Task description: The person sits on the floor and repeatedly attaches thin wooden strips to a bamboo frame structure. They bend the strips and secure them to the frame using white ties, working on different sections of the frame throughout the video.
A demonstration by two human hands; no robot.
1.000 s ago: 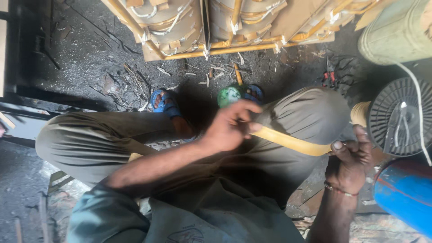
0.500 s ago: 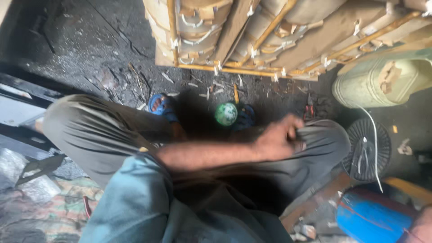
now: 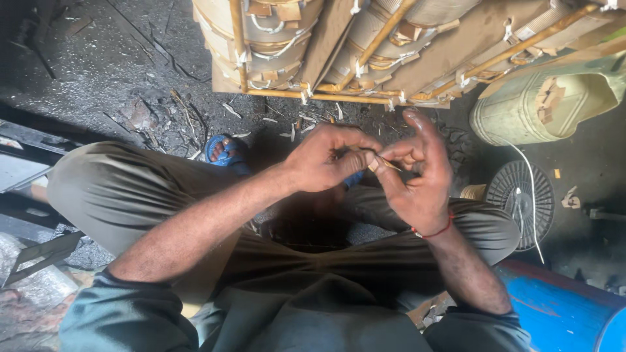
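1. Dark, gritty floor (image 3: 98, 72) littered with scraps and splinters; the person sits low, knees spread, olive trousers (image 3: 124, 189) filling the lower frame.
2. Far left: dark flat metal pieces (image 3: 26, 153) lying at the floor edge, and a pale rubble patch in the bottom-left corner.
3. Blue sandal (image 3: 225, 151) on a foot, just left of the hands, on the floor.
4. Top centre: large wound coil assembly (image 3: 365, 45) with tan paper layers, yellowish sticks and white ties, standing just beyond the hands.
5. Left hand (image 3: 326, 160) curled narrow, thumb and fingertips pinched on one end of a thin tan strip (image 3: 380, 164).
6. Strip sits between the two hands, at mid-frame above the lap. Only a short bit shows; its long axis seems to run left-right, tipped slightly down toward the right, but most of it is hidden by fingers.
7. Right hand (image 3: 417, 176) palm up toward the camera, thumb and forefinger closed on the strip's other end, other fingers loosely raised. Red thread band (image 3: 435, 231) at the wrist.
8. Right of the hands: round dark spool (image 3: 521, 202) lying flat on the floor, a white wire (image 3: 531, 195) crossing it.
9. Upper right: pale green drum (image 3: 521, 114) on its side with torn paper over it.
10. Bottom right: blue barrel (image 3: 561, 313), near the right elbow.
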